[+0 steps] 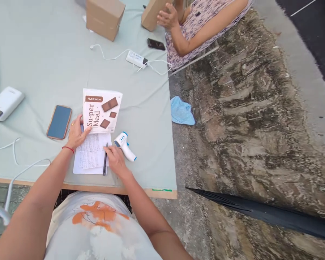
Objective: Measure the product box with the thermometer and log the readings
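Observation:
My left hand point(77, 133) is closed on the lower left edge of a white box point(101, 111) printed "NutriMotion Su-per Meal". The box is tilted above a stack of papers point(93, 155) with small rows of print or writing. My right hand point(116, 159) lies at the right side of the papers, its index finger stretched across the upper part of a black pen point(105, 164). The other fingers are partly hidden, and I see no grip on the pen. Just right of that hand lies a white and blue infrared thermometer point(125, 146).
A smartphone point(59, 122) and a white power bank point(6, 103) with cables lie left. Farther off are a white device with a cable point(136, 59), a black phone point(156, 44) and a cardboard box point(105, 18). Another person's hand point(169, 17) is beside a second carton point(153, 14).

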The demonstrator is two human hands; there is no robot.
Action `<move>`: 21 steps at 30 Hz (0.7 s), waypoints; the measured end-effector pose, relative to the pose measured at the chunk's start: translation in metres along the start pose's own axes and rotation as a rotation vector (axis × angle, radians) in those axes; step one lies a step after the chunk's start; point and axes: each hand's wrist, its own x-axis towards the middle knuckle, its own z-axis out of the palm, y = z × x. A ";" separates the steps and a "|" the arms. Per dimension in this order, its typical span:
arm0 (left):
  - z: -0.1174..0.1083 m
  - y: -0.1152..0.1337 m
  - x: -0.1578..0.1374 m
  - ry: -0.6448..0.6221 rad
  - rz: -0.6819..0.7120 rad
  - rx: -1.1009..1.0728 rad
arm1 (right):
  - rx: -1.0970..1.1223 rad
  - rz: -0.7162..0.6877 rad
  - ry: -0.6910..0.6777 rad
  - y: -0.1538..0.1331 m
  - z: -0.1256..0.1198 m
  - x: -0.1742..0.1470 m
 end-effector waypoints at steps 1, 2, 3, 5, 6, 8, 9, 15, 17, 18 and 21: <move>-0.001 -0.002 0.000 0.017 -0.014 0.001 | -0.024 -0.003 0.022 0.000 0.000 -0.001; -0.001 -0.003 0.001 0.020 -0.013 0.003 | -0.046 0.016 0.056 0.001 -0.001 -0.001; -0.002 -0.004 0.002 0.020 -0.006 -0.003 | -0.072 0.062 0.099 0.003 -0.004 -0.001; -0.003 -0.006 0.003 0.027 0.007 -0.016 | -0.129 0.214 0.155 0.012 -0.011 -0.002; -0.003 -0.006 0.003 0.032 0.008 -0.006 | -0.153 0.301 0.148 0.017 -0.016 -0.001; -0.004 -0.006 0.003 0.033 0.004 0.008 | -0.172 0.454 0.074 0.030 -0.025 -0.001; -0.004 -0.006 0.003 0.029 0.001 0.014 | -0.160 0.509 0.024 0.035 -0.028 0.000; -0.002 -0.005 0.000 -0.011 0.007 0.021 | 0.315 0.711 -0.005 0.027 -0.040 0.017; 0.000 -0.006 0.001 -0.021 0.011 0.030 | 0.614 0.698 0.060 0.011 -0.039 0.029; 0.001 -0.007 0.001 -0.026 0.011 0.037 | 0.758 0.670 0.083 0.003 -0.038 0.036; 0.005 -0.010 0.002 -0.035 0.001 0.056 | 1.056 0.645 0.138 -0.018 -0.029 0.059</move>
